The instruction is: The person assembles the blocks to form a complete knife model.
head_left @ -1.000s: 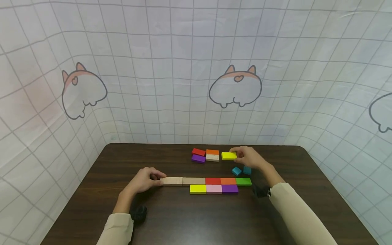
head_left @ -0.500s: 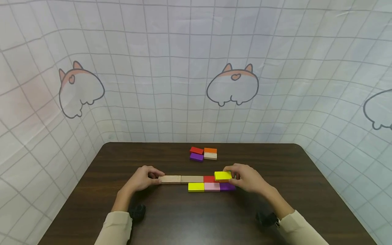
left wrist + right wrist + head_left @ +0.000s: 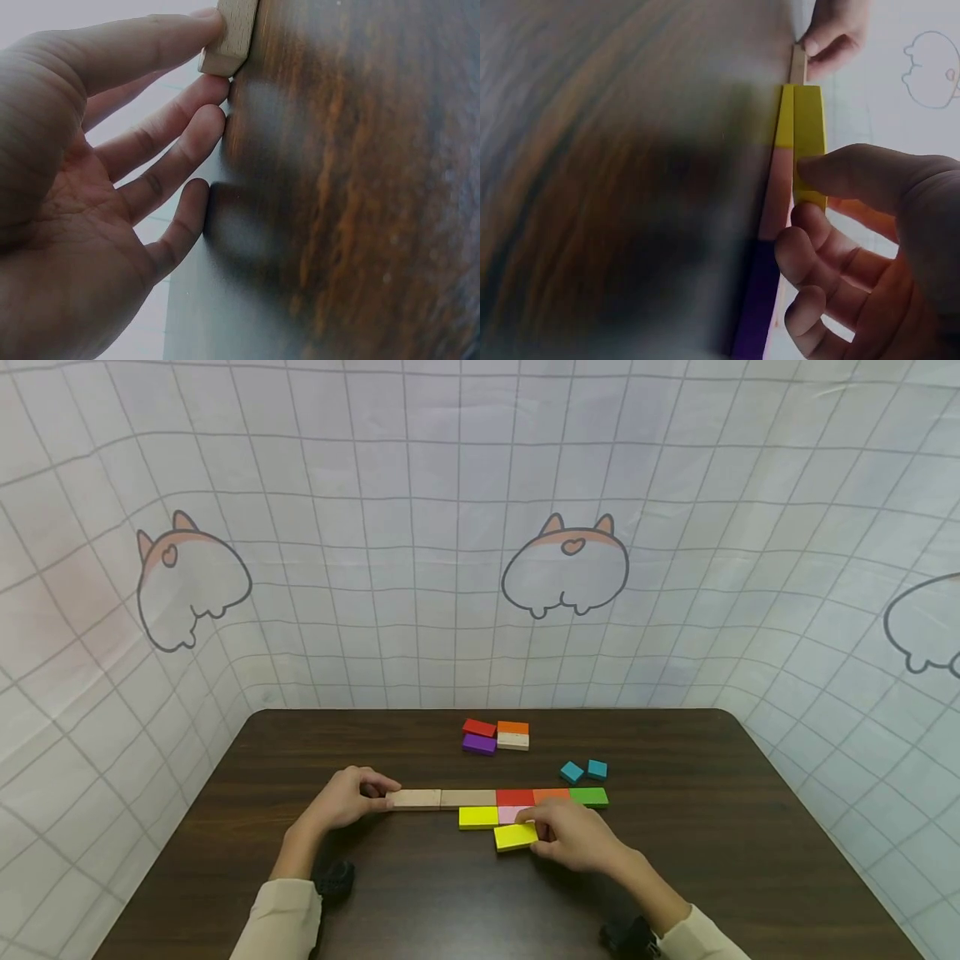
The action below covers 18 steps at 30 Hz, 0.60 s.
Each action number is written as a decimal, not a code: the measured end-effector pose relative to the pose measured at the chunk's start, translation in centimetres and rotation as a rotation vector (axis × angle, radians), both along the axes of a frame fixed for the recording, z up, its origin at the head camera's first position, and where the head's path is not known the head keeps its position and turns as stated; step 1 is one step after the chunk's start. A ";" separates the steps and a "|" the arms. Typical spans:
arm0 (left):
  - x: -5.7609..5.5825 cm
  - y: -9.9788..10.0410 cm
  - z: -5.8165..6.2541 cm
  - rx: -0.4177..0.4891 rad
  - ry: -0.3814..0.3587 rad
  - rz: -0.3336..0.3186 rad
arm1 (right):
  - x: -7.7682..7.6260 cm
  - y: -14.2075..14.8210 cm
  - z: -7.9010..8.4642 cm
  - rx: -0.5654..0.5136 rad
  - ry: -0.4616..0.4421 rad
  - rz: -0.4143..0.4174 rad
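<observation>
My right hand pinches a yellow block by its right end, just in front of the front row. In the right wrist view the held block overlaps that row's yellow and pink blocks. Left of the rows, my left hand grips the end of a plain wooden block, thumb on its near side in the left wrist view. The back row continues with a second wooden, a red, an orange and a green block. The front row has yellow, pink and purple; my right hand hides the purple one in the head view.
Behind the rows lie a red, a purple, an orange and a plain block. Two small teal blocks lie at the back right. A white grid-patterned curtain surrounds the dark table.
My right hand has carried the yellow block from the back of the table, across the rows, to their near side. My left hand has stayed at the wooden block's end.
</observation>
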State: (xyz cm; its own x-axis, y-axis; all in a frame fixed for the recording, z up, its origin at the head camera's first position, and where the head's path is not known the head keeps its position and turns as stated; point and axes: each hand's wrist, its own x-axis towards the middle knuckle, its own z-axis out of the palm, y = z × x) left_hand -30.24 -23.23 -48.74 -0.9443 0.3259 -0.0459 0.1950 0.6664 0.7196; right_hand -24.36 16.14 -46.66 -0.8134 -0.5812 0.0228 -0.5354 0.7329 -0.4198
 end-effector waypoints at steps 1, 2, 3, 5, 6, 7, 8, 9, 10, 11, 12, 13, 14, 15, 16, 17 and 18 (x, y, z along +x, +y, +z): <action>0.0 0.0 0.0 0.002 -0.001 0.000 | 0.0 -0.3 0.0 0.004 -0.011 -0.004; 0.0 -0.1 0.0 0.003 -0.001 -0.001 | 0.0 -0.5 -0.1 0.008 -0.021 -0.006; 0.0 -0.1 0.0 0.004 -0.001 -0.002 | 0.0 -0.7 -0.1 0.009 -0.032 -0.008; 0.0 -0.1 0.0 0.007 -0.003 0.000 | 0.0 -1.0 -0.2 0.013 -0.047 -0.009; 0.0 -0.1 0.0 0.008 -0.004 0.001 | 0.0 -1.2 -0.2 0.011 -0.055 -0.010; -0.1 -0.1 0.0 0.008 -0.005 0.002 | -0.1 -1.3 -0.3 0.014 -0.059 -0.012; -0.1 -0.1 0.0 0.006 -0.005 0.005 | -0.1 -1.4 -0.3 0.017 -0.063 -0.014; -0.1 -0.1 -0.1 0.005 -0.006 0.007 | -0.1 -1.5 -0.4 0.020 -0.067 -0.018; -0.1 -0.1 -0.1 0.004 -0.007 0.009 | -0.1 -1.6 -0.5 0.023 -0.068 -0.021; -0.1 -0.1 -0.1 0.002 -0.006 0.011 | -0.1 -1.7 -0.6 0.027 -0.073 -0.024; -0.1 -0.1 -0.2 0.001 -0.007 0.013 | -0.1 -1.7 -0.6 0.028 -0.076 -0.026; -0.1 -0.1 -0.2 0.001 -0.007 0.014 | -0.1 -1.8 -0.6 0.030 -0.080 -0.026; -0.2 -0.1 -0.2 0.001 -0.008 0.016 | -0.2 -1.8 -0.6 0.029 -0.086 -0.029; -0.2 -0.1 -0.2 0.002 -0.008 0.018 | -0.2 -1.8 -0.6 0.026 -0.094 -0.030; -0.2 -0.1 -0.3 0.002 -0.009 0.019 | -0.2 -1.9 -0.5 0.022 -0.101 -0.031; -0.2 -0.1 -0.3 0.002 -0.009 0.020 | -0.3 -1.9 -0.4 0.017 -0.111 -0.033; -0.2 -0.1 -0.3 0.002 -0.008 0.021 | -0.3 -1.8 -0.3 0.012 -0.120 -0.033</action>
